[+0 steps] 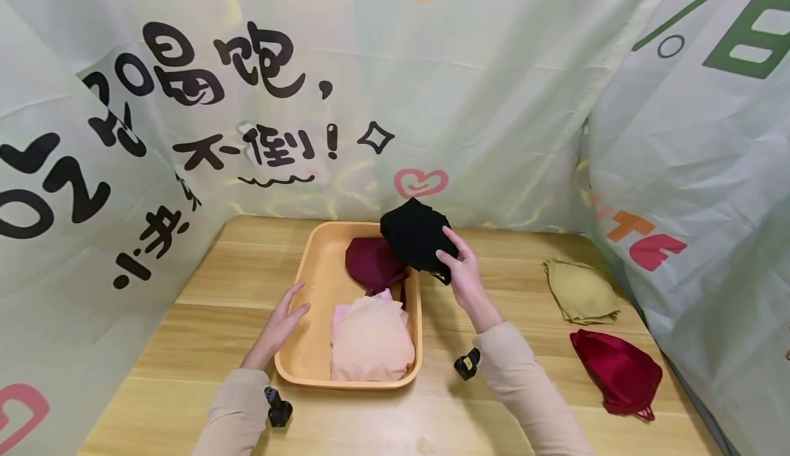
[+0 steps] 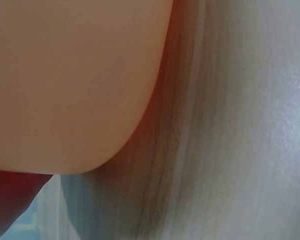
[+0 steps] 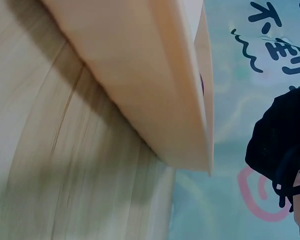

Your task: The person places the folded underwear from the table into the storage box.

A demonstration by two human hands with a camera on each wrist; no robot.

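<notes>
My right hand [image 1: 467, 274] pinches a folded black bra [image 1: 415, 233] between thumb and fingers, above the tray's back right corner. In the right wrist view the black bra [image 3: 277, 135] shows its thin straps hanging by the fingers. My left hand [image 1: 278, 326] is at the left rim of the orange tray [image 1: 316, 254], fingers fairly straight and apart. In the left wrist view the tray's side [image 2: 75, 85] covers much of the picture. Inside the tray, a burgundy bra [image 1: 370, 264] lies at the back and a folded pale pink bra [image 1: 373, 346] in front, over a lilac piece [image 1: 339, 313].
On the wooden table [image 1: 512, 291], a folded khaki bra [image 1: 580, 291] lies at the right. Nearer the front is a shiny red bra [image 1: 617, 374]. Printed cloth [image 1: 494, 134] hangs behind and on both sides of the table.
</notes>
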